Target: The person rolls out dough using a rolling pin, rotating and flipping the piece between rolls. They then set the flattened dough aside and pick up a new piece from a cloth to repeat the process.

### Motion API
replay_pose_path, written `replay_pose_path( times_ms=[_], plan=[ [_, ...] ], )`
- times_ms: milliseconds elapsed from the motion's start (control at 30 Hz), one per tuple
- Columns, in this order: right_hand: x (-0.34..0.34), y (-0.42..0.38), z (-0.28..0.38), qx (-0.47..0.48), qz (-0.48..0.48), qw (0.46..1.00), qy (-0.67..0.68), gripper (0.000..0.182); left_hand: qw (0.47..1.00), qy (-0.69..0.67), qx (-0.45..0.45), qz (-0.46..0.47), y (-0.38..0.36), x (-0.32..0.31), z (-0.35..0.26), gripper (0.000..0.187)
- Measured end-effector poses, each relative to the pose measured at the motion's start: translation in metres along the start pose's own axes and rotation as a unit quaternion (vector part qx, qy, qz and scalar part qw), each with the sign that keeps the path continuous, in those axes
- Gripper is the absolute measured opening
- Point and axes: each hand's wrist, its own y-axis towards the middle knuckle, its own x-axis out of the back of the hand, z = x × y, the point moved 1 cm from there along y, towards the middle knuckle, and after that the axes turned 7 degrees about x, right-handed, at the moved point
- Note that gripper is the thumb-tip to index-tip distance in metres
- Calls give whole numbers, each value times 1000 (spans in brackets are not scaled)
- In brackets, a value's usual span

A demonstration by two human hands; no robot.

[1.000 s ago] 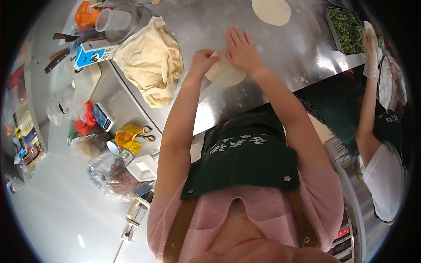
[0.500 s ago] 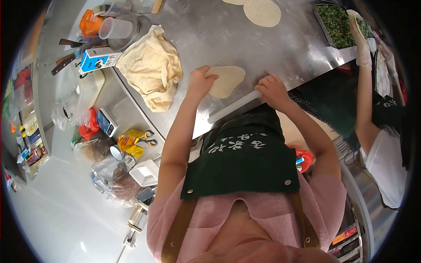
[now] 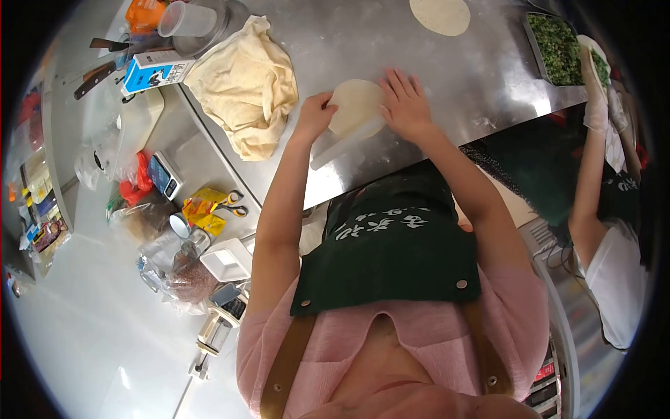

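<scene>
A flat dough round lies on the steel table, a rolling pin resting across its near edge. My left hand is closed at the dough's left edge, thumb over it. My right hand lies flat at the dough's right side, over the pin's far end, with its fingers stretched out and spread. To the left of my left hand sits a cream cloth in a crumpled heap. Another dough round is at the table's far side.
A milk carton, a clear tub and knives are at the left. Below them are a scale and scissors. At the right, a co-worker's gloved hand holds dough with greens beside a tray.
The rolling pin has moved from the table's near edge onto the dough. My right hand has moved up and left, its fingers now flat. The co-worker's dough now shows greens on it.
</scene>
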Motion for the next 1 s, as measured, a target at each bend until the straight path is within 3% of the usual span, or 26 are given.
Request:
replay_pose_path(
  times_ms=[200, 367, 500, 600, 700, 800, 900, 1000],
  plan=[
    [5, -8, -1, 5, 41, 999, 24, 59, 991, -135, 8, 7, 11, -9, -6, 30],
    [-12, 67, -4, 31, 16, 999, -29, 59, 998, 28, 23, 54, 26, -2, -20, 28],
    [2, 6, -5, 32, 36, 999, 22, 57, 975, 217, -31, 26, 25, -8, -33, 22],
    [19, -42, -11, 61, 26, 996, 63, 49, 942, 326, -59, -52, 6, -26, -43, 18],
    [29, -68, -22, 80, 32, 993, 77, 42, 927, 349, -120, -73, -34, -33, -65, 21],
    [43, -79, -26, 74, 39, 991, 104, 39, 984, 155, -80, -20, -55, -16, -87, 21],
    [65, -71, -32, 76, 23, 992, 94, 37, 987, 149, -47, -31, -37, 0, -68, 19],
    [63, -51, -31, 95, 32, 990, 97, 35, 953, 302, -11, -4, -13, 3, -39, 23]
  ],
)
